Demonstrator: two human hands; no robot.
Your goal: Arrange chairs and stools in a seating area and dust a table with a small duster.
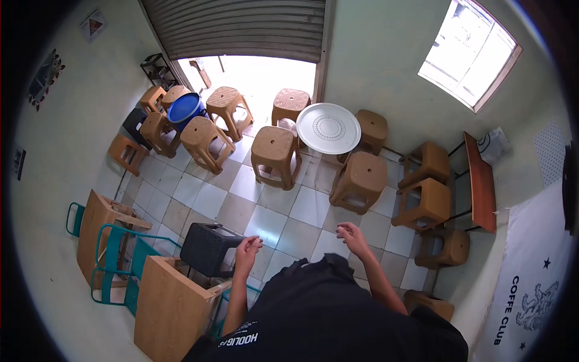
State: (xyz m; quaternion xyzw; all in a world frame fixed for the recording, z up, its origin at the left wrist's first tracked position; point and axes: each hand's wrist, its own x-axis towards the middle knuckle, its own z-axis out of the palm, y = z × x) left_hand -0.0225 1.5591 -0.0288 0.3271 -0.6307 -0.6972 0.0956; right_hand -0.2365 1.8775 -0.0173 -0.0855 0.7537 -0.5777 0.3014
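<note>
My left hand (248,252) is raised in front of my body with its fingers loosely bent and nothing in them. Closest to it is a black plastic stool (206,249), tipped on its side by a wooden table (169,307). My right hand (353,239) is held up at the other side, fingers loosely curled, also holding nothing. Beyond it, on the tiled floor (271,221), stands a brown plastic stool (362,176). Another brown stool (273,151) stands farther forward. A round white patterned tabletop or tray (329,128) lies among the stools.
A blue lidded bucket (185,111) and several stools stand near the half-raised roller shutter (239,29). On the left, teal metal chairs (111,262) adjoin a second wooden table (97,240). Tipped brown stools (429,203) line the right wall beside a wooden shelf board (480,181).
</note>
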